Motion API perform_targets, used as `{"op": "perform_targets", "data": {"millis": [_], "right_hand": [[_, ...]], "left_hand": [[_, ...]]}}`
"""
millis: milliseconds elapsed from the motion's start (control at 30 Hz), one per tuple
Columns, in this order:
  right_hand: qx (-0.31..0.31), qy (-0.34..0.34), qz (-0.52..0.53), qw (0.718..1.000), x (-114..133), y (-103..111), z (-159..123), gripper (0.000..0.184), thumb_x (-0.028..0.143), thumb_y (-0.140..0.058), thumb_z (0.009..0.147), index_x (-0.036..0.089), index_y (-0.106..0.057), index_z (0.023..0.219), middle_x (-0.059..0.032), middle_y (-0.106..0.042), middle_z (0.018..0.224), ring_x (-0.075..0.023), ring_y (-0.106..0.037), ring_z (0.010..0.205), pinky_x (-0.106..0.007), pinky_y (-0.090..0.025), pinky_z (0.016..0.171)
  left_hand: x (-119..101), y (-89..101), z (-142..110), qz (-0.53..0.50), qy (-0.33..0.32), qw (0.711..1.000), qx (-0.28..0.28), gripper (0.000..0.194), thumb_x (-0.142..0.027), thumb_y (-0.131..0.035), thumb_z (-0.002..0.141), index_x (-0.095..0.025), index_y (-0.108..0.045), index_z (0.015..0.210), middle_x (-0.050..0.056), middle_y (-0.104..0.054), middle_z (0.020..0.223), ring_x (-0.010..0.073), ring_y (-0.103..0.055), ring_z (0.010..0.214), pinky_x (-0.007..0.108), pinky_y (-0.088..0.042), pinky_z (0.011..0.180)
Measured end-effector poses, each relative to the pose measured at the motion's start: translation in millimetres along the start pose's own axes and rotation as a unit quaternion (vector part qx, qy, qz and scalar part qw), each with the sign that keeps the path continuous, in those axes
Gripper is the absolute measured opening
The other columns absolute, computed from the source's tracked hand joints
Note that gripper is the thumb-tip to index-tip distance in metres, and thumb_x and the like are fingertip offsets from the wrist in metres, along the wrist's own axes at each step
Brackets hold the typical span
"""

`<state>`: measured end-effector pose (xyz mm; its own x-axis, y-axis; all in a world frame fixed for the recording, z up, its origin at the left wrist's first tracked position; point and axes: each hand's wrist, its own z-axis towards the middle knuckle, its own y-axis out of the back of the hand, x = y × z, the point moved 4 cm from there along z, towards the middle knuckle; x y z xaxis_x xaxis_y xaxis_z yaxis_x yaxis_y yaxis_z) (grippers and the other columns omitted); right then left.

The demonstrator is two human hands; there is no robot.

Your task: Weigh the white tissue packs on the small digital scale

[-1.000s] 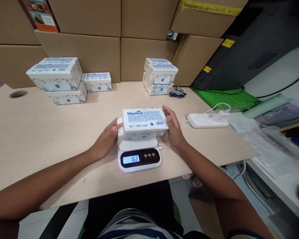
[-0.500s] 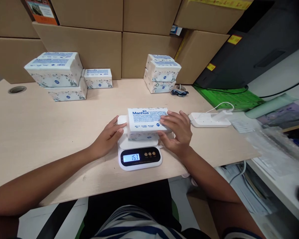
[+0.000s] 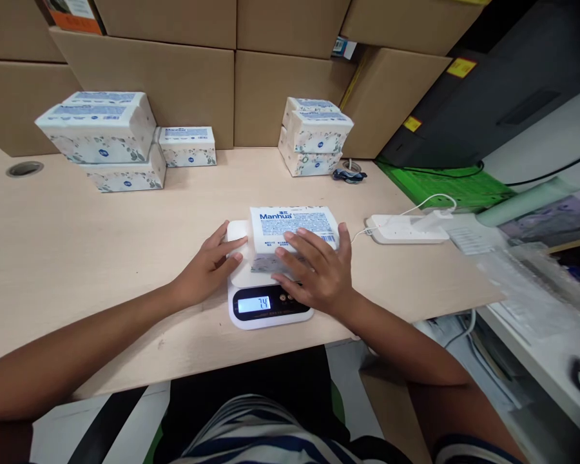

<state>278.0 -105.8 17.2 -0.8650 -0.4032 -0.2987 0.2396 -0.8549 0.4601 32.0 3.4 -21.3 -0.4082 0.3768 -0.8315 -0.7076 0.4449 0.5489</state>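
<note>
A white pack of tissues point(image 3: 270, 224) with blue "Manhua" print lies on the platform of a white kitchen scale point(image 3: 249, 278). The scale's lit display point(image 3: 254, 303) seems to read 7.4. My left hand point(image 3: 205, 267) rests at the platform's left edge, fingers stretched out and thumb apart, just left of the pack. Over the pack's front right part, my right hand point(image 3: 321, 274) spreads its fingers; it covers the lower print and some of the scale's buttons. Whether its fingertips press on the pack, I cannot tell.
Stacked tissue packs point(image 3: 96, 132) stand at the back left, and another stack point(image 3: 319, 132) at the back right beside a roll of tape point(image 3: 352, 166). Cardboard boxes point(image 3: 174, 90) wall off the table's rear. A white power strip point(image 3: 406, 229) lies to the right.
My right hand has moved from the pack's right side leftward across its front. The pack has shifted slightly right on the scale. The display has dropped from about 16 to about 7.
</note>
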Motion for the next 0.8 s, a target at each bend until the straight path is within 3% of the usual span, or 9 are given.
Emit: {"op": "perform_targets", "data": {"millis": [133, 233, 300, 367, 467, 533, 667, 800], "right_hand": [[0.038, -0.031, -0.035, 0.998, -7, -11, -12, 0.091, 0.029, -0.075, 0.112, 0.051, -0.028, 0.186, -0.0003, -0.082, 0.153, -0.0257, -0.071, 0.149, -0.068, -0.019, 0.149], [0.071, -0.035, -0.032, 0.996, -10, -19, -19, 0.098, 0.022, -0.075, 0.11, 0.051, -0.021, 0.188, -0.0024, -0.075, 0.165, -0.0267, -0.059, 0.164, -0.07, -0.014, 0.15], [0.095, -0.037, -0.038, 0.994, -12, -23, -21, 0.094, 0.021, -0.073, 0.11, 0.051, -0.026, 0.186, -0.0029, -0.067, 0.174, -0.0277, -0.047, 0.174, -0.074, -0.01, 0.149], [0.122, -0.057, -0.054, 0.989, -19, -26, -20, 0.083, 0.019, -0.07, 0.11, 0.051, -0.041, 0.18, -0.0019, -0.059, 0.182, -0.03, -0.038, 0.18, -0.079, -0.008, 0.147], [0.189, -0.156, -0.069, 0.967, -44, -29, -18, 0.054, 0.024, -0.067, 0.109, 0.043, -0.069, 0.16, -0.0049, -0.053, 0.186, -0.0391, -0.032, 0.182, -0.087, -0.007, 0.143], [0.239, -0.241, -0.073, 0.938, -68, -30, -21, 0.041, 0.033, -0.064, 0.111, 0.036, -0.078, 0.149, -0.0093, -0.05, 0.187, -0.0457, -0.032, 0.181, -0.093, -0.011, 0.138], [0.298, -0.334, -0.086, 0.89, -101, -30, -31, 0.045, 0.045, -0.055, 0.114, 0.027, -0.081, 0.146, -0.0191, -0.048, 0.187, -0.0526, -0.035, 0.178, -0.098, -0.015, 0.133], [0.295, -0.33, -0.081, 0.893, -99, -35, -23, 0.051, 0.044, -0.052, 0.116, 0.023, -0.075, 0.156, -0.0223, -0.049, 0.185, -0.0505, -0.035, 0.178, -0.094, -0.017, 0.135]], "left_hand": [[-1, 0.0, 0, -0.002, -0.01, 1.0, 0.001, 0.06, -0.084, -0.057, 0.11, -0.048, -0.078, 0.154, -0.005, -0.025, 0.198, 0.0428, -0.021, 0.185, 0.072, -0.028, 0.149], [-1, 0.5, -1, 0.0, -0.01, 1.0, 0.0, 0.059, -0.084, -0.058, 0.11, -0.049, -0.079, 0.152, -0.005, -0.026, 0.197, 0.0422, -0.024, 0.184, 0.071, -0.029, 0.149], [-1, 0.8, -1, 0.003, -0.002, 1.0, 0.003, 0.06, -0.084, -0.059, 0.109, -0.048, -0.079, 0.153, -0.005, -0.024, 0.197, 0.0429, -0.022, 0.185, 0.071, -0.029, 0.149], [-2, 1.2, -2, 0.004, 0.006, 1.0, 0.007, 0.06, -0.083, -0.059, 0.109, -0.047, -0.079, 0.153, -0.004, -0.022, 0.198, 0.0435, -0.021, 0.185, 0.071, -0.029, 0.149], [-4, 1.4, -3, 0.008, 0.012, 1.0, 0.014, 0.057, -0.079, -0.058, 0.112, -0.047, -0.079, 0.154, -0.004, -0.023, 0.198, 0.043, -0.021, 0.185, 0.071, -0.03, 0.149], [-5, 1.8, -3, 0.012, 0.011, 1.0, 0.014, 0.054, -0.076, -0.058, 0.113, -0.048, -0.078, 0.154, -0.004, -0.026, 0.197, 0.0433, -0.02, 0.185, 0.071, -0.033, 0.148], [-6, 1.7, -3, 0.017, 0.003, 1.0, 0.013, 0.051, -0.074, -0.058, 0.114, -0.048, -0.078, 0.153, -0.005, -0.031, 0.195, 0.0448, -0.025, 0.183, 0.073, -0.042, 0.143], [-3, -0.8, -2, 0.023, 0.005, 1.0, 0.005, 0.053, -0.076, -0.057, 0.113, -0.047, -0.079, 0.153, -0.005, -0.026, 0.197, 0.0456, -0.032, 0.18, 0.073, -0.042, 0.143]]}}
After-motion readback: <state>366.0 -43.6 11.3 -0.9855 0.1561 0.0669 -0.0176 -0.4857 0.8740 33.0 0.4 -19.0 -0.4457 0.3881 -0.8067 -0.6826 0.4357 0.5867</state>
